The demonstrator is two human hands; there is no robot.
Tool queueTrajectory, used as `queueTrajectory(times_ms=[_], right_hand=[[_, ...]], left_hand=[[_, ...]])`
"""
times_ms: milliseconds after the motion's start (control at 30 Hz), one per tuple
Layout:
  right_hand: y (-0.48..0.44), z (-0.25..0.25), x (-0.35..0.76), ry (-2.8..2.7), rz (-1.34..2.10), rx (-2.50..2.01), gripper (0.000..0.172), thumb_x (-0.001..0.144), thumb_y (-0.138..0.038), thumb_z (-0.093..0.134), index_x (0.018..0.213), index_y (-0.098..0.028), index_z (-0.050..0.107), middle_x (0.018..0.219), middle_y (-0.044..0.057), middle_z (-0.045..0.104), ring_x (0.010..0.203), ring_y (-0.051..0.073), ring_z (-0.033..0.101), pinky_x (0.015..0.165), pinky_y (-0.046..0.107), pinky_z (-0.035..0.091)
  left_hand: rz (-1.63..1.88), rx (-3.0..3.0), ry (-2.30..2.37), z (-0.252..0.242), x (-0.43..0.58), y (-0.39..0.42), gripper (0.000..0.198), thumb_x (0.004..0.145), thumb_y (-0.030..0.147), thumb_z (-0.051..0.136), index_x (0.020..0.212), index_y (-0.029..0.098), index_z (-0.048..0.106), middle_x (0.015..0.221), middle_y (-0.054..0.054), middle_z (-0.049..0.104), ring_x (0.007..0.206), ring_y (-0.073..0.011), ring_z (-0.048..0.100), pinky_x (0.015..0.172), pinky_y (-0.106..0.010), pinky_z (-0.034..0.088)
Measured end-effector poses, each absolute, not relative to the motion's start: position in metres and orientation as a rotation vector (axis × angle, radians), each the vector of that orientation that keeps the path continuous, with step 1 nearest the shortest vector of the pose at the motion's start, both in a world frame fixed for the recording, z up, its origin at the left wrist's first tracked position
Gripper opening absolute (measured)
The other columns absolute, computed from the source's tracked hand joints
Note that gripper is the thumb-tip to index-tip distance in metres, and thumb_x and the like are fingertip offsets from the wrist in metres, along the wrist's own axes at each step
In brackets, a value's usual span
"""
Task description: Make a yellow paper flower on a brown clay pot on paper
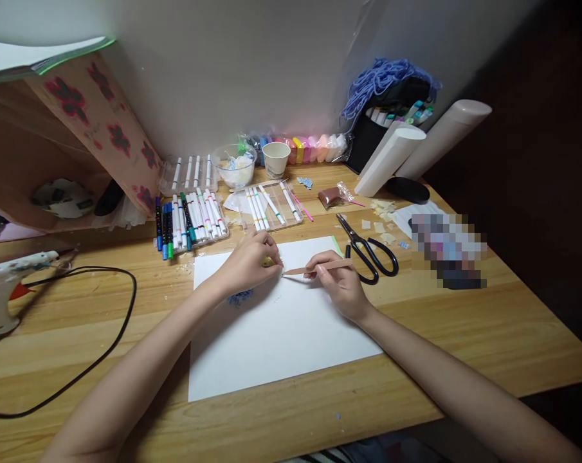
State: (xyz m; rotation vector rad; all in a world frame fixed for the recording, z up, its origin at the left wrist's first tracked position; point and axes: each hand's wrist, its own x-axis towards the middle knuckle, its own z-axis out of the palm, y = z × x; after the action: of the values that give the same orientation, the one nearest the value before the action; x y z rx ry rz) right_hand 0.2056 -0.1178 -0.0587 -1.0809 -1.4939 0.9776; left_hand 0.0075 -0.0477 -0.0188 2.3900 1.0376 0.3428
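Note:
A white sheet of paper (281, 341) lies on the wooden table under both hands. My right hand (341, 286) is closed around a thin, flat wooden stick (339, 264), whose pointed end is directed left. That tip meets the fingertips of my left hand (252, 260), which are pinched together over the paper. A small yellowish thing (269, 262) shows under the left fingers; its kind is unclear, and whatever the fingertips pinch is too small to name. Dark blue bits (240, 298) lie on the paper beneath my left wrist.
Black-handled scissors (368, 247) lie right of the paper. Behind are marker pens (204, 215), a paper cup (276, 159), a plastic bowl (235, 168) and colored clay packs (310, 148). At left sits a glue gun (11, 283) with its cord; white tubes (391, 157) stand at right.

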Motion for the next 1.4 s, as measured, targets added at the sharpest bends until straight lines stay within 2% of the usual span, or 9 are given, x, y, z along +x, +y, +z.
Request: queueTrajectory(times_ms=[133, 367, 867, 1000, 1133, 1400], right_hand=[[-0.117, -0.059, 0.204, -1.580, 0.861, -1.045, 0.020, 0.090, -0.023, 0.046, 0.077, -0.019, 0.060, 0.081, 0.003, 0.060, 0.073, 0.014, 0.059, 0.065, 0.028, 0.049], [-0.118, -0.061, 0.204, -1.599, 0.816, -1.081, 0.017, 0.090, -0.022, 0.046, 0.085, -0.020, 0.062, 0.083, 0.003, 0.060, 0.072, 0.014, 0.059, 0.065, 0.028, 0.049], [-0.118, -0.061, 0.203, -1.587, 0.816, -1.092, 0.016, 0.090, -0.022, 0.046, 0.087, -0.021, 0.062, 0.084, 0.003, 0.061, 0.073, 0.013, 0.060, 0.066, 0.028, 0.050], [-0.118, -0.062, 0.203, -1.585, 0.824, -1.085, 0.018, 0.091, -0.022, 0.046, 0.084, -0.020, 0.062, 0.084, 0.003, 0.061, 0.073, 0.014, 0.060, 0.066, 0.028, 0.050], [-0.118, -0.063, 0.203, -1.580, 0.818, -1.083, 0.019, 0.091, -0.022, 0.046, 0.082, -0.020, 0.063, 0.085, 0.003, 0.061, 0.074, 0.014, 0.060, 0.066, 0.028, 0.050], [-0.117, -0.063, 0.202, -1.580, 0.836, -1.102, 0.016, 0.090, -0.022, 0.047, 0.086, -0.020, 0.063, 0.086, 0.003, 0.061, 0.075, 0.014, 0.060, 0.066, 0.028, 0.050]], left_hand=[[0.334, 2.409, 1.050, -0.018, 0.007, -0.048, 0.015, 0.078, 0.025, 0.057, 0.080, 0.021, 0.071, 0.092, -0.006, 0.057, 0.094, -0.0228, 0.048, 0.086, -0.038, 0.039], [0.323, 2.411, 1.053, -0.018, 0.008, -0.048, 0.014, 0.078, 0.024, 0.058, 0.079, 0.021, 0.072, 0.091, -0.006, 0.058, 0.093, -0.0227, 0.048, 0.084, -0.038, 0.040], [0.358, 2.426, 1.064, -0.015, 0.004, -0.042, 0.016, 0.080, 0.026, 0.056, 0.080, 0.019, 0.070, 0.087, -0.006, 0.061, 0.090, -0.0219, 0.053, 0.083, -0.036, 0.040], [0.504, 2.326, 1.208, -0.017, -0.006, -0.029, 0.024, 0.085, 0.029, 0.047, 0.079, 0.017, 0.067, 0.081, -0.005, 0.062, 0.080, -0.0189, 0.055, 0.073, -0.031, 0.041], [0.748, 2.208, 1.329, -0.033, -0.014, -0.020, 0.022, 0.085, 0.029, 0.047, 0.075, 0.017, 0.062, 0.078, -0.003, 0.063, 0.072, -0.0156, 0.055, 0.065, -0.027, 0.040], [0.885, 2.121, 1.396, -0.057, -0.018, -0.018, 0.021, 0.085, 0.029, 0.045, 0.079, 0.017, 0.061, 0.069, -0.001, 0.063, 0.060, -0.0124, 0.052, 0.058, -0.025, 0.038]])
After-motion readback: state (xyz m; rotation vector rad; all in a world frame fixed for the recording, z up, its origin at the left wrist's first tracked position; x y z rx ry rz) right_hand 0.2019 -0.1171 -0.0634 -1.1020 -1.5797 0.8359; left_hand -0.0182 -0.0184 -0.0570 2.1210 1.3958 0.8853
